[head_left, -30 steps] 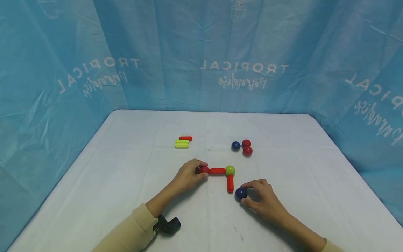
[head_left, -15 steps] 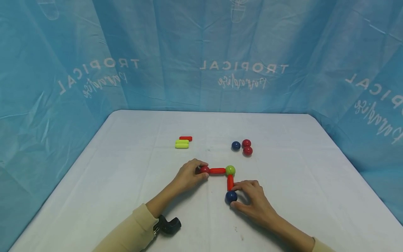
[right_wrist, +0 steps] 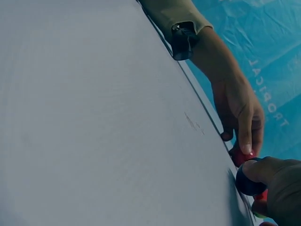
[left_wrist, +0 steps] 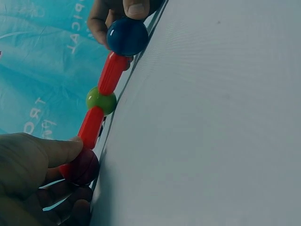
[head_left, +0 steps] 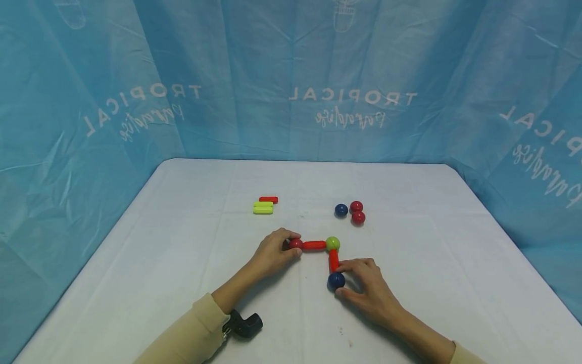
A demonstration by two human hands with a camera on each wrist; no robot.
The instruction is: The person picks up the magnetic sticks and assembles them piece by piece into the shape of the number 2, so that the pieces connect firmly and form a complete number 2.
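My left hand pinches a red ball between thumb and fingers. From that ball a red stick runs right to a green ball. A second red stick leads from the green ball toward me and meets a dark blue ball. The thumb and fingers of my right hand grip this blue ball. In the left wrist view the blue ball touches the end of its red stick. The right wrist view shows the blue ball under my thumb, with the sticks mostly hidden.
Toward the back left lie a loose red stick and two yellow-green sticks. Farther right sit another blue ball and two red balls. A black wrist device is on the left forearm. A blue printed curtain surrounds the white table.
My right hand has moved left with the blue ball, bringing it against the near end of the second red stick. That stick and the green ball have shifted slightly away from me.
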